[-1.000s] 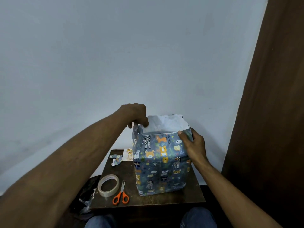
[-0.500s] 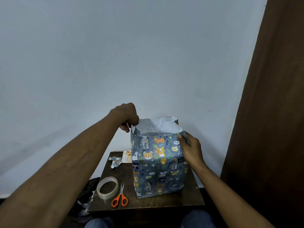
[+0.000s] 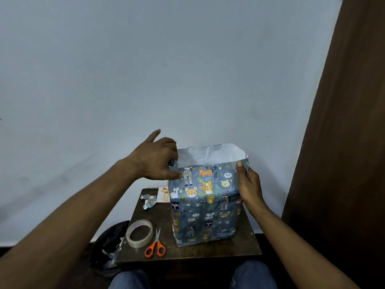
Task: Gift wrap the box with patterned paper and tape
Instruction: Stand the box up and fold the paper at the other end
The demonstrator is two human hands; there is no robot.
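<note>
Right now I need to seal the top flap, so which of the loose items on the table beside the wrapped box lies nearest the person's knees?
The orange-handled scissors, at the table's near edge; the tape roll lies just behind them.

Small table (image 3: 187, 252): wrapped box (image 3: 205, 207), tape roll (image 3: 140, 233), scissors (image 3: 155, 245), paper scrap (image 3: 149, 201).

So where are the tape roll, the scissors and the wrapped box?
tape roll (image 3: 129, 232): head view, on the left rim of the ring.
scissors (image 3: 155, 250): head view, on the orange handles.
wrapped box (image 3: 205, 207): head view, on the patterned front face.
</note>
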